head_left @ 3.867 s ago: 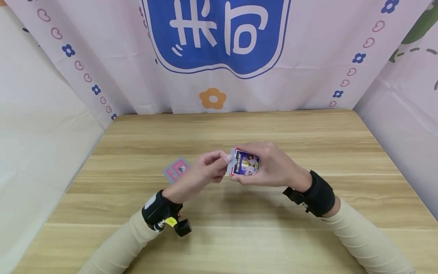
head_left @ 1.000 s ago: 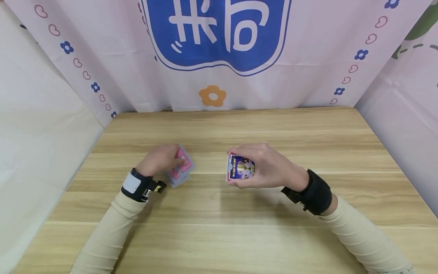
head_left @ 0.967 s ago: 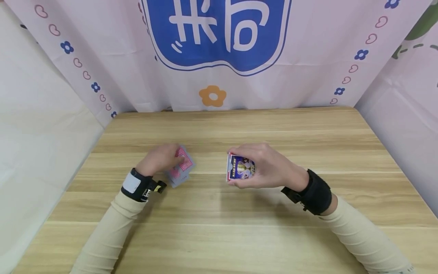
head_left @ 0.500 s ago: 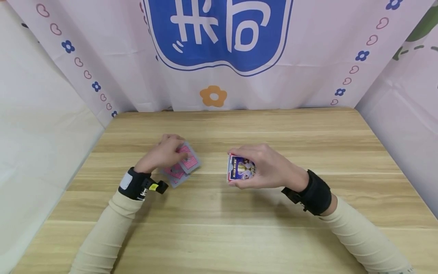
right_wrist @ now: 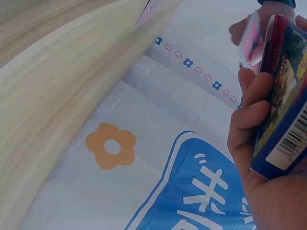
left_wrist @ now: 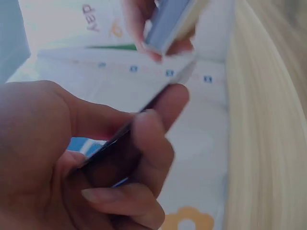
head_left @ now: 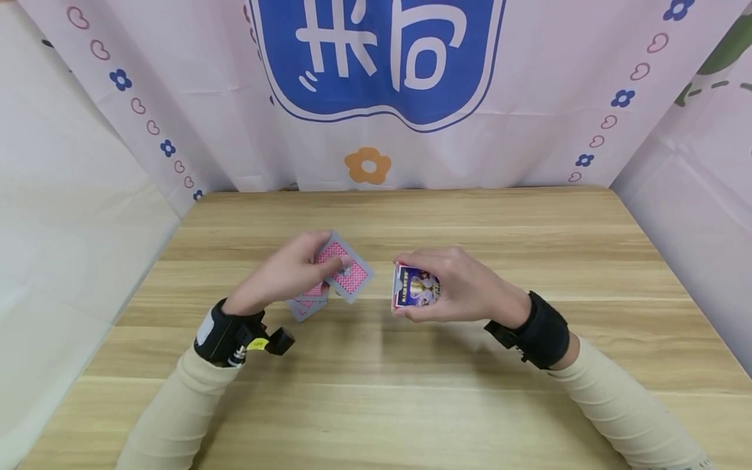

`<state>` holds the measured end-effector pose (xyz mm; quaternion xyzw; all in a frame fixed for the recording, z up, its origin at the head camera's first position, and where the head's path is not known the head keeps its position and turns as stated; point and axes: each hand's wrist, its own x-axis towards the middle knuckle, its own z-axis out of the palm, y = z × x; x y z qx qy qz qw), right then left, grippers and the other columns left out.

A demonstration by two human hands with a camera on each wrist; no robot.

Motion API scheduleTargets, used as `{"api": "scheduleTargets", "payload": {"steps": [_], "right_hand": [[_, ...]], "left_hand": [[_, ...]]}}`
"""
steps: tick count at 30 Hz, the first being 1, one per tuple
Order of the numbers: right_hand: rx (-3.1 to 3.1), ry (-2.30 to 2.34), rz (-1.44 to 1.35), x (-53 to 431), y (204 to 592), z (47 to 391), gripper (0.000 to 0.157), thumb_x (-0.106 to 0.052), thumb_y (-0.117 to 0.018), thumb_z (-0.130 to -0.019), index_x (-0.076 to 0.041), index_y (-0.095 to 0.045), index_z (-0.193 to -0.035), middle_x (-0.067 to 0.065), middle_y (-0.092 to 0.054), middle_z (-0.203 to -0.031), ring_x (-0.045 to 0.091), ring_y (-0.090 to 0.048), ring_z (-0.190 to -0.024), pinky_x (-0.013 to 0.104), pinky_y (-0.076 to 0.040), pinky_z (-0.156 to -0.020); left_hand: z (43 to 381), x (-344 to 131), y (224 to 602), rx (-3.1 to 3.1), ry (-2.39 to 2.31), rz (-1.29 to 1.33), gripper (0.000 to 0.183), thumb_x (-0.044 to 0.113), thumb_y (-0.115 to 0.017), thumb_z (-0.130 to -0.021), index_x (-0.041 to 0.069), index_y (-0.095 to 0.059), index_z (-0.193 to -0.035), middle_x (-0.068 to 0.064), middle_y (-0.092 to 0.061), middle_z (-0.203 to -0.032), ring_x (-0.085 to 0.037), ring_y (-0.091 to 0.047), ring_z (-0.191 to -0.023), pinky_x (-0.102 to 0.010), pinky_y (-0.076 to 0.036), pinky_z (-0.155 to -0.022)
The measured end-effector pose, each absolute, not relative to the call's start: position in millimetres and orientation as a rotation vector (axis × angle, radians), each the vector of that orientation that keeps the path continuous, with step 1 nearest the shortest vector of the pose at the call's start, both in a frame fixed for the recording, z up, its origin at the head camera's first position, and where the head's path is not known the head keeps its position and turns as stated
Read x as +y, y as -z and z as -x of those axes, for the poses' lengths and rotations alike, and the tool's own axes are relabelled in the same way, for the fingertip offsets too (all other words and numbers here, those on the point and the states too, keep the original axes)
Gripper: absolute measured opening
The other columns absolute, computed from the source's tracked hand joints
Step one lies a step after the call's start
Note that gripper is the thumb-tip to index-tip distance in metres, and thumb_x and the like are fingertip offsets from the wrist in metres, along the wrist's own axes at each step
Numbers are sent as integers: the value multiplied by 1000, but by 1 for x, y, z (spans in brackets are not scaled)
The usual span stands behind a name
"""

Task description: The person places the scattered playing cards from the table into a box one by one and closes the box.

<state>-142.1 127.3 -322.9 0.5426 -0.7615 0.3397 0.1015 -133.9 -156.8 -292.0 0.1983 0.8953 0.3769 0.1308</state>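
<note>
Head view: the left hand [head_left: 286, 271] pinches a red-backed card [head_left: 354, 277] near other cards [head_left: 307, 309] on the table [head_left: 411, 418], while the right hand [head_left: 470, 285] grips the card box [head_left: 416, 288] by opposite edges, apparently keeping its card-facing end uncovered.

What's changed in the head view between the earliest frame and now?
The left grip moved off the end of the card box, went left to the cards on the table, took hold of a red-backed card and brought it rightward, toward the box. The right grip still holds the box in nearly the same place.
</note>
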Motion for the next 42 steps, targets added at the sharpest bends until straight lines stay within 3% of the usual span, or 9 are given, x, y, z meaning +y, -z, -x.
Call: {"api": "scheduleTargets", "payload": {"steps": [8, 15, 20, 26, 31, 38, 42], "right_hand": [[-2266, -987, -1591, 128, 324, 141, 60, -32, -76, -73, 1, -58, -119, 9, -67, -99, 4, -58, -75, 20, -54, -57], [-2231, -1020, -1623, 125, 323, 140, 58, -31, -78, -71, -1, -58, -116, 4, -66, -94, 2, -55, -72, 19, -53, -56], [-2217, -1032, -1631, 124, 323, 140, 58, -32, -78, -72, 0, -59, -116, 3, -66, -92, 1, -56, -71, 18, -53, -55], [-2228, -1014, -1622, 125, 322, 140, 59, -32, -77, -72, 1, -59, -117, 5, -66, -93, 1, -57, -72, 18, -53, -55], [-2228, -1028, -1625, 125, 322, 139, 59, -31, -78, -71, 1, -59, -117, 5, -66, -93, 2, -56, -72, 19, -53, -55], [-2220, -1056, -1633, 124, 320, 138, 59, -31, -79, -71, 0, -59, -117, 5, -66, -94, 2, -56, -72, 19, -53, -55], [-2203, -1071, -1652, 123, 320, 137, 58, -31, -79, -71, -1, -59, -116, 4, -66, -94, 1, -56, -71, 18, -53, -54]], "left_hand": [[120, -142, 286, 2516, -1228, -708, 16, 17, -55, -97, 18, -56, -113, -4, -66, -78, -17, -57, -53, -30, -47, -45], [115, -135, 286, 2464, -1327, -840, 18, 14, -53, -98, 12, -54, -115, -3, -65, -82, -18, -57, -56, -29, -47, -45], [114, -135, 285, 2474, -1338, -881, 16, 15, -53, -98, 13, -54, -114, -2, -65, -85, -24, -57, -58, -29, -47, -45], [112, -134, 283, 2472, -1340, -909, 16, 14, -52, -99, 13, -53, -115, -4, -65, -85, -15, -55, -57, -27, -46, -45], [111, -134, 282, 2474, -1334, -910, 17, 12, -51, -99, 11, -52, -115, -4, -64, -86, -15, -55, -59, -27, -46, -46], [111, -135, 280, 2432, -1383, -889, 16, 15, -51, -99, 14, -52, -115, -5, -64, -86, -24, -56, -61, -26, -45, -47], [111, -133, 281, 2430, -1378, -891, 16, 15, -51, -99, 15, -52, -115, -5, -62, -87, -22, -55, -62, -27, -45, -48]]}}
